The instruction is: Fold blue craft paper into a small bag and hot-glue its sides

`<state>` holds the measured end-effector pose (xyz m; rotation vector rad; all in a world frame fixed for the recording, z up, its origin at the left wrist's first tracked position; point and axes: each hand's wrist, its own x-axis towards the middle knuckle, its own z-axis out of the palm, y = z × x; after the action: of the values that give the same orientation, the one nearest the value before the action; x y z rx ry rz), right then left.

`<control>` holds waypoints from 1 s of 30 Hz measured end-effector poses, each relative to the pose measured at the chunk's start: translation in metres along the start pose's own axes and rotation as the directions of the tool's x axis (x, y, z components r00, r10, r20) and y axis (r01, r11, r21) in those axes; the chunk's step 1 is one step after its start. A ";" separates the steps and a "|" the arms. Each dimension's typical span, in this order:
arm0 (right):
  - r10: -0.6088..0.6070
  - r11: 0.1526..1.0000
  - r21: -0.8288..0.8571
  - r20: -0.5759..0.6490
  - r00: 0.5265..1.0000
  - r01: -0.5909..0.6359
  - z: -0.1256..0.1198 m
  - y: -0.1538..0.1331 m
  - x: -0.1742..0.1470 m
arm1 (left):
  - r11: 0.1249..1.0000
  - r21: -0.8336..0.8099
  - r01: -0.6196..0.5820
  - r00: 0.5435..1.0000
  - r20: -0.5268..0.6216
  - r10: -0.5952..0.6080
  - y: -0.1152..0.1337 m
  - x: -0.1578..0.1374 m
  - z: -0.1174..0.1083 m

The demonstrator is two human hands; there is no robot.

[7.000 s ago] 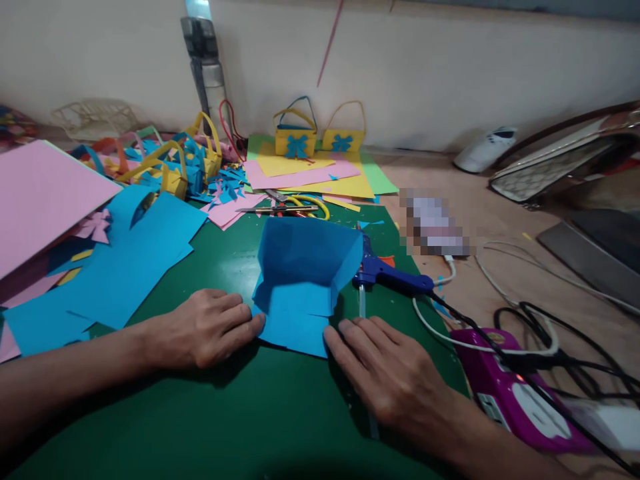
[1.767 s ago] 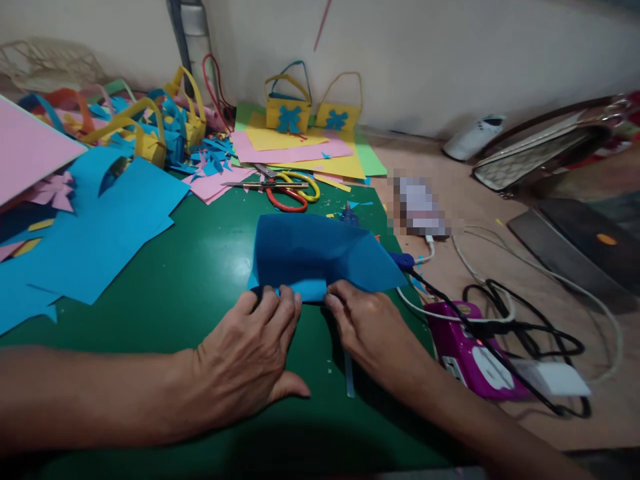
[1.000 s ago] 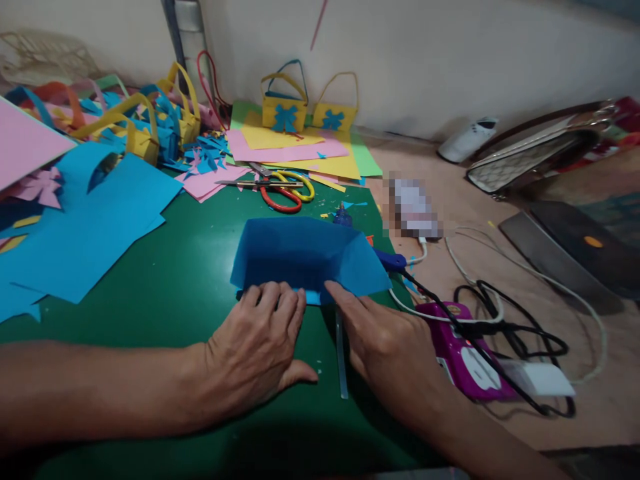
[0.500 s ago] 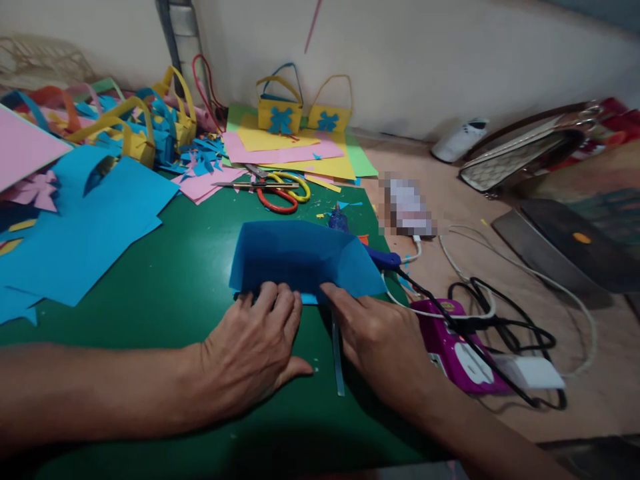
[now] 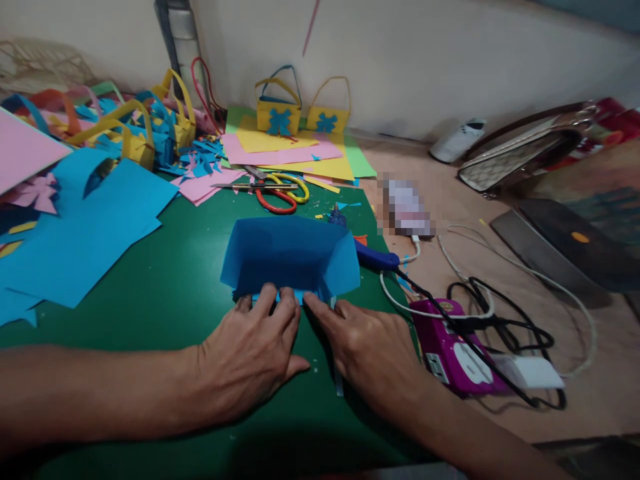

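A sheet of blue paper (image 5: 290, 243) stands on the green cutting mat, folded into an open box shape with raised back and side walls. My left hand (image 5: 250, 353) lies over its near lower edge, fingertips pressing down on the narrow flap, thumb stretched out to the side. Beside it, my right hand (image 5: 373, 340) presses the same flap with an outstretched finger; its other fingers are bent and partly hidden. Partly under my right hand is a thin translucent stick (image 5: 339, 385). A blue glue gun (image 5: 377, 257) lies behind the paper's right side.
Scissors (image 5: 280, 190) with red and yellow handles lie behind the paper. Blue sheets (image 5: 85, 233) cover the mat's left side. Small yellow paper bags (image 5: 277, 117) stand at the back. A purple power strip (image 5: 457, 357), cables and a phone (image 5: 407, 207) are at the right.
The blue paper's right wall has swung inward and up, and the box shape has opened wider at the left. My right hand's finger has moved left along the flap, closer to my left hand.
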<state>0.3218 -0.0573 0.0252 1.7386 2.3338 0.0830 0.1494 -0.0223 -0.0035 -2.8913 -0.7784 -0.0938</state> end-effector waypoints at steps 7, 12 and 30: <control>-0.042 0.999 -0.021 0.211 0.977 0.048 -0.004 -0.004 -0.001 | 1.000 -0.016 0.003 1.000 0.001 -0.003 -0.002 -0.004 -0.002; -0.066 0.997 -0.018 0.257 0.964 0.073 -0.007 -0.003 0.000 | 1.000 -0.020 -0.004 1.000 0.010 0.005 -0.007 -0.007 -0.004; -0.093 0.993 -0.052 0.177 0.980 0.104 -0.003 -0.010 -0.003 | 0.999 0.001 -0.042 0.998 0.038 0.042 -0.012 -0.015 -0.006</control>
<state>0.3123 -0.0623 0.0270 1.5329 2.2610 -0.0146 0.1305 -0.0207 0.0021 -2.9137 -0.7234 -0.0331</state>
